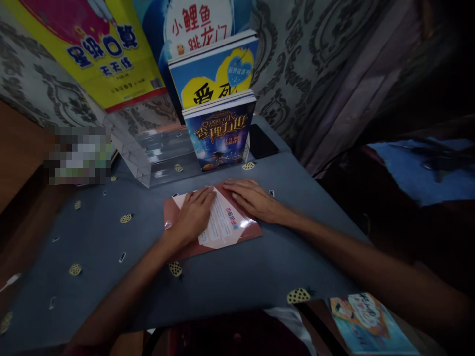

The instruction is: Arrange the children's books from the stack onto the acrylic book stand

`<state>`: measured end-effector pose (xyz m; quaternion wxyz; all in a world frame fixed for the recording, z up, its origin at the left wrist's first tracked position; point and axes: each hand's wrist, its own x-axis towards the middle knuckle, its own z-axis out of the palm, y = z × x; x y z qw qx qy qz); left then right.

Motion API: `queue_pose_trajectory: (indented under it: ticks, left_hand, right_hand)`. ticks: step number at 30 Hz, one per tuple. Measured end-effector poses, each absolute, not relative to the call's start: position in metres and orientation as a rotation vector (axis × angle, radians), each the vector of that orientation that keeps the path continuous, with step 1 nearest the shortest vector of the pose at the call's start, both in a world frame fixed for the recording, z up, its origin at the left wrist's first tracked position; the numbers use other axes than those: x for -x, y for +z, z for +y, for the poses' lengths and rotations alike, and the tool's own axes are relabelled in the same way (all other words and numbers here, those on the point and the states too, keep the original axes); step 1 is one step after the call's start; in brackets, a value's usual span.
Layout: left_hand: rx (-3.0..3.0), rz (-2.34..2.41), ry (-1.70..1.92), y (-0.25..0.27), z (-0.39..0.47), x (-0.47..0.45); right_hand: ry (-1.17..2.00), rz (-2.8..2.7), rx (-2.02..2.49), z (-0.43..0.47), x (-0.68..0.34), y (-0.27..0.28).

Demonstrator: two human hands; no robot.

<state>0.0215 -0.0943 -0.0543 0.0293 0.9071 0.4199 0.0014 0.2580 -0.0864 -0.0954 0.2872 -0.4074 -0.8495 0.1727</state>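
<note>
A thin book [222, 227] with a reddish-brown cover and a white printed panel lies flat on the patterned tablecloth. On its left part rests my left hand [196, 212], fingers stretched toward the far edge. My right hand [253, 199] lies flat over the far right corner, fingers extended and pointing left. Neither hand is wrapped round anything. Both hands cover parts of the cover and its text.
Behind the book, a clear acrylic rack [143, 165] holds a dark blue book [222, 133], a blue-and-yellow book [213, 79] and taller books. A black phone-like slab [263, 141] lies beside it. Another book [371, 321] sits below the table's front right edge.
</note>
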Motion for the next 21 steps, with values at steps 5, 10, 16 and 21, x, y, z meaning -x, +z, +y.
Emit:
queue_pose_trajectory:
  ticks: [5, 10, 16, 21]
  left_hand:
    - [-2.83, 1.341, 0.015, -0.054, -0.095, -0.021]
    - [-2.733, 1.602, 0.09, -0.051, -0.111, 0.033]
    - [-2.637, 1.745, 0.14, -0.047, -0.126, 0.064]
    - [-2.724, 1.648, 0.123, -0.049, -0.121, 0.04]
  right_hand:
    - [0.405, -2.311, 1.115, -0.086, -0.256, -0.096]
    - [0.399, -2.322, 1.13, -0.086, -0.256, -0.097]
    - [0.487, -2.308, 1.129, -0.084, -0.259, -0.097]
    - [0.684, -2.213, 1.069, -0.075, -0.268, -0.094]
